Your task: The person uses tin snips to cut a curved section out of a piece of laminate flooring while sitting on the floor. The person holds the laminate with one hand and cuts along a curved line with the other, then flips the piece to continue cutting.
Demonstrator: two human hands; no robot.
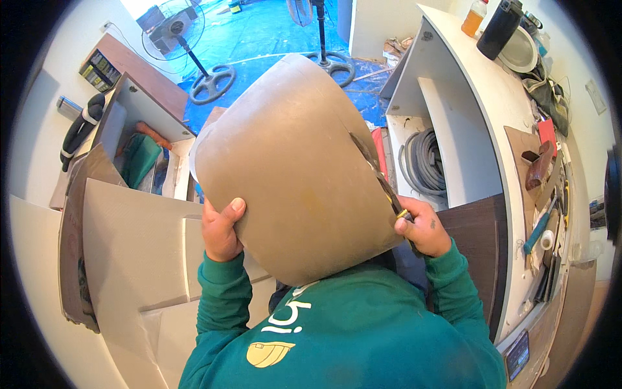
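A large brown laminate sheet (295, 168) is bent into a curve in front of my chest. My left hand (221, 228) grips its lower left edge, thumb on top. At the sheet's right edge my right hand (422, 227) is closed on a small cutting tool with a yellow part (402, 213), its blade against a dark cut line running up the sheet. Both green sleeves come in from the bottom.
Flat grey and brown panels (129, 246) lie at the left. A white curved counter (473, 84) at the right carries tools, a bottle and a flask. A coiled grey hose (424, 162) sits in its open cabinet. Two standing fans (175, 29) are on blue floor sheeting.
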